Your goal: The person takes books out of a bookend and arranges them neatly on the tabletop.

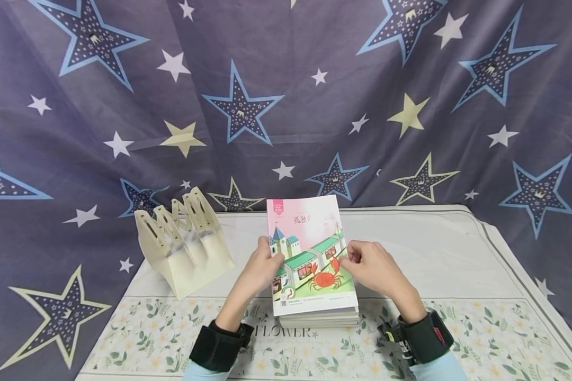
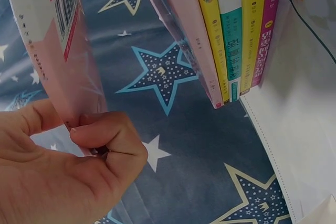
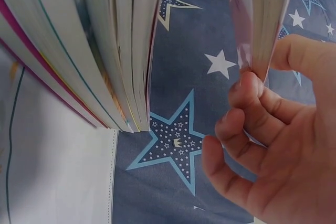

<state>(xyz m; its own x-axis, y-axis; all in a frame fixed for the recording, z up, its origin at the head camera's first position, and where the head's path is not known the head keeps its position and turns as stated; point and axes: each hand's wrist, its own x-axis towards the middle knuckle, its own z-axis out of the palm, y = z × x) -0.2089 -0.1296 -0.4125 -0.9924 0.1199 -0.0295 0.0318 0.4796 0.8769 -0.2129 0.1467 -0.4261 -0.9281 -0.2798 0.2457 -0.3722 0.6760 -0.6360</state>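
Observation:
A pink picture book (image 1: pixel 310 254) with a train and a red crab on its cover is raised above a stack of books (image 1: pixel 319 319). My left hand (image 1: pixel 261 267) pinches its left edge between thumb and fingers; the left wrist view shows that hand (image 2: pixel 79 156) on the pink spine (image 2: pixel 58 72). At the opposite edge my right hand (image 1: pixel 374 264) pinches the book, its thumb hidden partly behind the pages in the right wrist view. Under it, the stacked books' coloured spines (image 2: pixel 231 40) show in the left wrist view.
A cream slotted holder (image 1: pixel 190 248) with several upright dividers stands on the left of the table. The table has a white and floral cover (image 1: pixel 481 328). Behind it hangs a dark curtain (image 1: pixel 286 95) printed with stars.

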